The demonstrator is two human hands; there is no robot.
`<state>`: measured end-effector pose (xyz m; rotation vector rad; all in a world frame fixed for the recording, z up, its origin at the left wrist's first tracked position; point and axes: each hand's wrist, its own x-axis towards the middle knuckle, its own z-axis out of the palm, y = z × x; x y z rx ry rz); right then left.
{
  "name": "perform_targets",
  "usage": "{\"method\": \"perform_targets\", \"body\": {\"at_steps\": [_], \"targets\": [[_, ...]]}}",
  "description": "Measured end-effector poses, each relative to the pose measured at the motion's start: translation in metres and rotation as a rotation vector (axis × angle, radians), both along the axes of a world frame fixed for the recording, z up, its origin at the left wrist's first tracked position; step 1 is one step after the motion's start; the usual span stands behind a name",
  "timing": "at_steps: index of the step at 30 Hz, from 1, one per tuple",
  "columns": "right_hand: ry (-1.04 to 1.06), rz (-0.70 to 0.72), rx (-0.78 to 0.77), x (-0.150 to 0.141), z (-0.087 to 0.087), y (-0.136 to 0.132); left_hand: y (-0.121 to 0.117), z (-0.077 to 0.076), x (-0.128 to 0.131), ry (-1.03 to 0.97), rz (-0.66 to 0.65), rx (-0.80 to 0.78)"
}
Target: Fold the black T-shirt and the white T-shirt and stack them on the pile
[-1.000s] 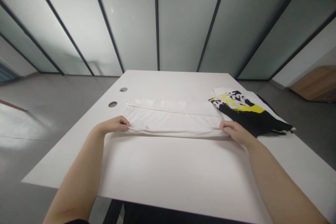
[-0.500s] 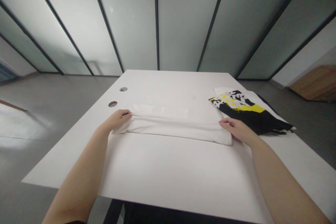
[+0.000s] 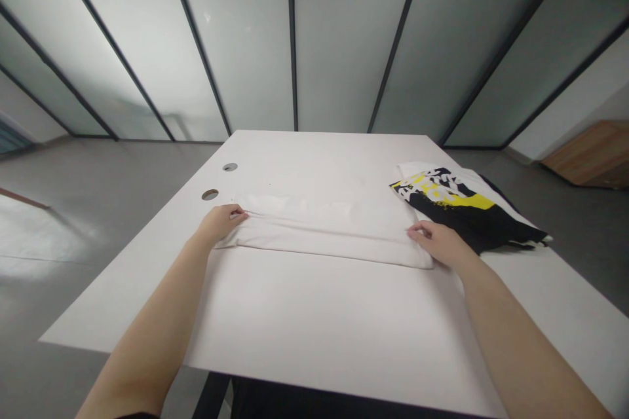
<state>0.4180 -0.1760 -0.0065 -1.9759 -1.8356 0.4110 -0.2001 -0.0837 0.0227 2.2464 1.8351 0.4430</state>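
Underside of the white cloth (image 3: 327,245) hidden, near right corner of the table (image 3: 334,321) out of frame.

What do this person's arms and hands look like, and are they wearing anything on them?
The left hand and right hand show no gloves or watches. Both forearms are uncovered; a dark sleeve edge shows by the left elbow.
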Motion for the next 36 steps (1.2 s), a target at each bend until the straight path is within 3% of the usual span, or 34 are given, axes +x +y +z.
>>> {"method": "perform_targets", "body": {"at_steps": [4,8,11,14,19,24,28,36], "targets": [[-0.136,-0.047,0.162,-0.021,0.003,0.0,-0.007,0.002,0.019,0.125,-0.048,0.221],[-0.181,0.105,0.335,-0.07,0.005,-0.003,-0.025,0.0,0.067,0.074,-0.215,0.33],[-0.164,0.317,0.257,-0.114,-0.002,-0.009,-0.04,-0.009,0.104,0.097,-0.443,0.238],[-0.255,0.398,0.098,-0.14,-0.014,-0.014,-0.046,-0.022,0.121,0.164,-0.528,0.115],[-0.34,0.302,-0.023,-0.127,-0.022,-0.01,-0.038,-0.035,0.11,0.193,-0.401,0.016],[-0.32,0.167,-0.005,-0.101,-0.029,0.0,-0.027,-0.04,0.097,0.181,-0.198,0.028],[-0.315,0.068,0.025,-0.093,-0.034,0.006,-0.018,-0.039,0.084,0.186,-0.049,0.056],[-0.325,0.067,-0.033,-0.096,-0.024,0.002,0.003,-0.031,0.048,0.19,0.116,0.036]]}}
